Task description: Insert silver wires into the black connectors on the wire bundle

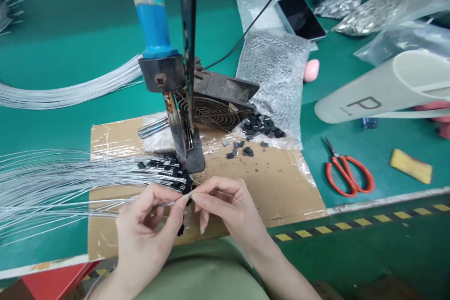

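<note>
My left hand (149, 229) and my right hand (234, 206) meet at the fingertips, both closed in a pinch. A thin grey wire (248, 204) shows at my right hand, and its end at the fingertips is mostly covered. Just beyond my fingers lies a bundle of thin grey wires (66, 176), with small black connectors (170, 168) crowded at the right end. A soldering iron (154, 28) with a blue handle is held upright in a stand, tip down, above the connectors.
Cardboard (281, 187) covers part of the green table (63, 33). Behind the iron stand a dusty fan (218, 98) and a pile of loose black connectors (262, 126). To the right are red-handled scissors (346, 173), a yellow sponge (411, 166), a white cup (372, 91) and a phone (300, 18).
</note>
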Action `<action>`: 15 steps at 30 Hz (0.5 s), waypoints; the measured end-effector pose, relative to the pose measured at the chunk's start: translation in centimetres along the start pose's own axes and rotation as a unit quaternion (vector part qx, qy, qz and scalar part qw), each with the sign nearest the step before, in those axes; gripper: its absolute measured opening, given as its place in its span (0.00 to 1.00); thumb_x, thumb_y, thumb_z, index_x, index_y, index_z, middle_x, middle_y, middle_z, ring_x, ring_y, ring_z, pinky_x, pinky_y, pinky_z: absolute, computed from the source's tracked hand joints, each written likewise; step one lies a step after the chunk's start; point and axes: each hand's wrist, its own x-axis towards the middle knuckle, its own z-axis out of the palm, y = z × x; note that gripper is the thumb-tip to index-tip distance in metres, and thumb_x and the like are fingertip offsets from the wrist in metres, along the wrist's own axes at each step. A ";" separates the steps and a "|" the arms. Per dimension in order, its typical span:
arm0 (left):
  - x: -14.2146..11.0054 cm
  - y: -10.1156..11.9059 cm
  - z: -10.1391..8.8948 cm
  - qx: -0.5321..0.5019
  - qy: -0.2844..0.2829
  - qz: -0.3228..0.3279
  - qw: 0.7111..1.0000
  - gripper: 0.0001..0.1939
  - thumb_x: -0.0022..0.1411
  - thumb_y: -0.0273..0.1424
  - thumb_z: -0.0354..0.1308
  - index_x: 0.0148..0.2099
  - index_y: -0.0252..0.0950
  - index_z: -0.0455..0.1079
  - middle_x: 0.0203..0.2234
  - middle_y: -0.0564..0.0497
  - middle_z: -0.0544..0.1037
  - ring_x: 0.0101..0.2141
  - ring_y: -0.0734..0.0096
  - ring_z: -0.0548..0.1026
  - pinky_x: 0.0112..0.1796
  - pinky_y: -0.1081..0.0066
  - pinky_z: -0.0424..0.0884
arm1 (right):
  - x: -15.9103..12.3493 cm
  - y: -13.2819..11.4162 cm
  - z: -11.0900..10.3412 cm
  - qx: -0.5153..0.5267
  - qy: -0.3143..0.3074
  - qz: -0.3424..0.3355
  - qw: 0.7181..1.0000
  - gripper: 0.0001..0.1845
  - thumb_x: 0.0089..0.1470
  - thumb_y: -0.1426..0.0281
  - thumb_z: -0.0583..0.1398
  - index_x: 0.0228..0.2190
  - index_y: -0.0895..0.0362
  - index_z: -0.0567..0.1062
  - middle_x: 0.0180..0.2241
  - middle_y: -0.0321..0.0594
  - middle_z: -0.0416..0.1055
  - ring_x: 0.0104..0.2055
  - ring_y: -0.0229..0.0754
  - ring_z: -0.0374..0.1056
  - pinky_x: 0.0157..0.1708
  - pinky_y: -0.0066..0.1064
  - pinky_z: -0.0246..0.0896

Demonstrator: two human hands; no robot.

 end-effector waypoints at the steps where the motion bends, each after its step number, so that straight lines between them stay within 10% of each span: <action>1: 0.0 0.0 0.0 0.000 0.003 0.000 1.000 0.04 0.66 0.28 0.66 0.37 0.40 0.75 0.24 0.57 0.77 0.23 0.77 0.72 0.24 0.79 0.66 | 0.0 0.1 0.0 0.002 -0.001 0.000 1.000 0.07 0.53 0.66 0.74 0.27 0.56 0.85 0.21 0.31 0.77 0.18 0.32 0.71 0.22 0.22 0.71; 15: -0.2 -0.2 0.1 -0.012 0.011 -0.015 1.000 0.04 0.66 0.29 0.66 0.37 0.40 0.75 0.24 0.57 0.76 0.24 0.77 0.71 0.25 0.79 0.66 | 0.1 0.8 0.0 0.017 0.007 -0.008 1.000 0.09 0.53 0.65 0.74 0.27 0.55 0.85 0.21 0.32 0.77 0.17 0.33 0.71 0.21 0.24 0.71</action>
